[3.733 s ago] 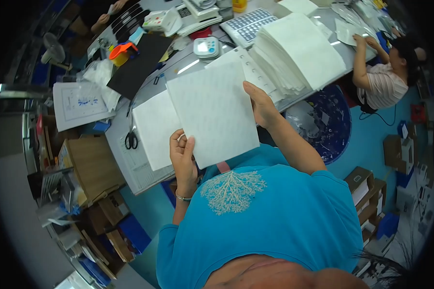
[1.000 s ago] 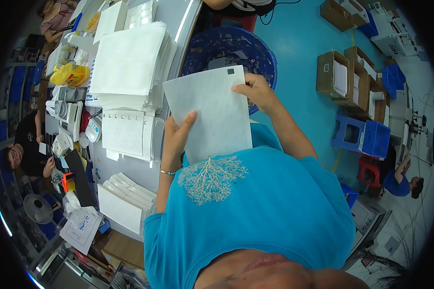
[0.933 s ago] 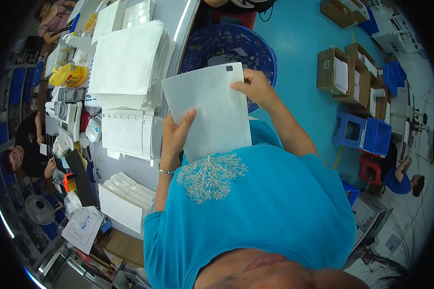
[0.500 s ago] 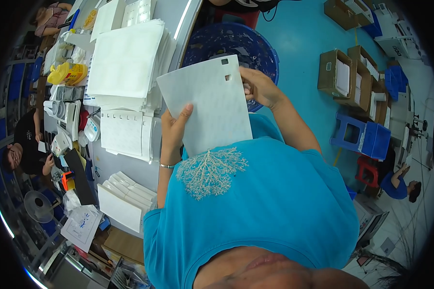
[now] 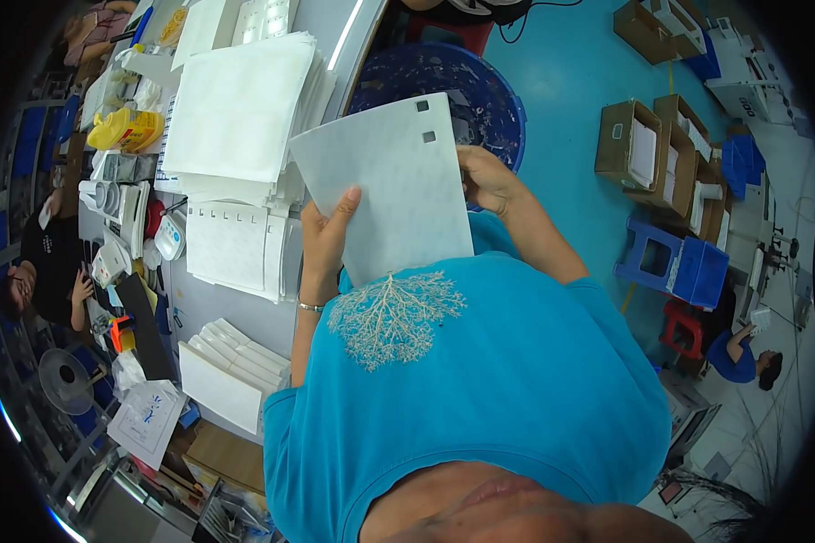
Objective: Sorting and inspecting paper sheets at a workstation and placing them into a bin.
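A white sheet (image 5: 394, 190), perhaps a small stack, is held tilted in front of my chest. Two small square cut-outs sit near its upper right corner. My left hand (image 5: 329, 237) grips its left edge, thumb on the front face and fingers behind. At the right edge is my right hand (image 5: 493, 181), its fingers curled and partly hidden behind the sheet; what they hold, if anything, does not show. On the table (image 5: 231, 312) to my left lie a tall stack of white sheets (image 5: 235, 109) and a lower stack (image 5: 231, 249) with small corner-shaped marks.
A big blue tub (image 5: 507, 109) with scraps inside stands beyond the sheet. White folded pieces (image 5: 222, 380) lie at the table's near end, a yellow bottle (image 5: 127, 131) further left. Cardboard boxes (image 5: 620, 149) and a blue stool (image 5: 647, 249) stand right. Other people are on both sides.
My right hand has moved slightly down along the sheet's right edge, its fingers further behind it. The sheet has shifted up a little. My left hand keeps its grip.
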Demonstrator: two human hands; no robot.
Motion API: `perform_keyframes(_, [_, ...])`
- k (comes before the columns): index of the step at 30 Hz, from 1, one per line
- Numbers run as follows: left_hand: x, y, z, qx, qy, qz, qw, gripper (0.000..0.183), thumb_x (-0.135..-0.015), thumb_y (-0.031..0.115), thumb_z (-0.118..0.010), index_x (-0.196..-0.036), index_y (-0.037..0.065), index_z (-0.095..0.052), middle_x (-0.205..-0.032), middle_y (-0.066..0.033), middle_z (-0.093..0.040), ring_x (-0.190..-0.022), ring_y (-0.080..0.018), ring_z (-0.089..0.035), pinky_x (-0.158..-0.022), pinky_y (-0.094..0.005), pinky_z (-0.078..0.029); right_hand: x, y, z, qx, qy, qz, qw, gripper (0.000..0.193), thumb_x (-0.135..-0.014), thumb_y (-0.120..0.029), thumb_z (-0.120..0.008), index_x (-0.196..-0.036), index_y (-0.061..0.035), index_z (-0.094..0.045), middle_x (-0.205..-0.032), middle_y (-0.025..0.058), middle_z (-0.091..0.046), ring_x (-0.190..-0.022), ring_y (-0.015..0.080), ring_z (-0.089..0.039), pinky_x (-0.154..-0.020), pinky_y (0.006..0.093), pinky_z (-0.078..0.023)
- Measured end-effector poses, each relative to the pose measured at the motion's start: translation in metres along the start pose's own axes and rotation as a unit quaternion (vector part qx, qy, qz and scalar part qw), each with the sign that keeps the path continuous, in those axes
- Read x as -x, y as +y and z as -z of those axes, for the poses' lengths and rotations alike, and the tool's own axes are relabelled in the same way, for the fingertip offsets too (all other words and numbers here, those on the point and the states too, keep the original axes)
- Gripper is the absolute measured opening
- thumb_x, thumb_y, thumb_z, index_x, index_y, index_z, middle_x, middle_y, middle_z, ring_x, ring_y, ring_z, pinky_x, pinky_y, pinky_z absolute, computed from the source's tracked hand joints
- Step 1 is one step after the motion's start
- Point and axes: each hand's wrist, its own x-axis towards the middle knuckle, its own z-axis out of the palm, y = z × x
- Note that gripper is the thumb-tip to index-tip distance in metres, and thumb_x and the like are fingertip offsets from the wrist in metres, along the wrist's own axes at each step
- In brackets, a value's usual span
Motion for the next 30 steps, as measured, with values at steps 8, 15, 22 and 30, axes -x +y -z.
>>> perform_keyframes(8, [-0.008, -0.004, 0.003, -0.009, -0.005, 0.001, 1.000, 0.039, -0.088, 0.026, -0.066, -0.111, -0.005, -0.059, -0.100, -0.0126, -0.065, -0.089, -0.0163, -0.062, -0.077, -0.0278, -0.049, 0.008, 0.000, 0.000, 0.202, -0.064, 0.141, 0.967, 0.029, -0.086, -0.019, -0.062, -0.107, 0.0011, -0.062, -0.086, 0.0066, -0.065, -0.068, 0.0089, -0.061, -0.057, 0.0215, -0.048])
perform_keyframes(15, [-0.002, -0.004, 0.000, -0.093, -0.003, -0.038, 0.995, 0.039, -0.090, 0.027, -0.064, -0.111, -0.005, -0.059, -0.099, -0.0133, -0.066, -0.089, -0.0169, -0.061, -0.076, -0.0286, -0.049, -0.004, 0.012, -0.001, 0.369, 0.030, 0.248, 0.895, 0.020, -0.083, -0.009, -0.057, -0.096, 0.0024, -0.066, -0.083, 0.0075, -0.067, -0.068, 0.0100, -0.061, -0.056, 0.0238, -0.049])
perform_keyframes(22, [-0.011, -0.007, 0.003, -0.073, -0.012, -0.009, 0.997, 0.040, -0.090, 0.026, -0.064, -0.114, -0.005, -0.057, -0.102, -0.0143, -0.065, -0.092, -0.0175, -0.061, -0.078, -0.0292, -0.049, -0.014, 0.015, 0.006, 0.321, 0.017, 0.251, 0.913, 0.021, -0.086, -0.014, -0.059, -0.096, 0.0034, -0.065, -0.080, 0.0069, -0.066, -0.054, 0.0053, -0.053, -0.047, 0.0220, -0.043])
perform_keyframes(30, [-0.016, -0.005, -0.003, 0.057, -0.014, 0.027, 0.998, 0.042, -0.087, 0.022, -0.066, -0.118, -0.004, -0.055, -0.107, -0.0127, -0.063, -0.094, -0.0180, -0.061, -0.081, -0.0292, -0.049, -0.011, 0.008, 0.027, -0.114, -0.149, 0.051, 0.981, 0.025, -0.089, -0.015, -0.060, -0.107, 0.0032, -0.063, -0.077, 0.0035, -0.064, -0.042, 0.0007, -0.036, -0.037, 0.0163, -0.033])
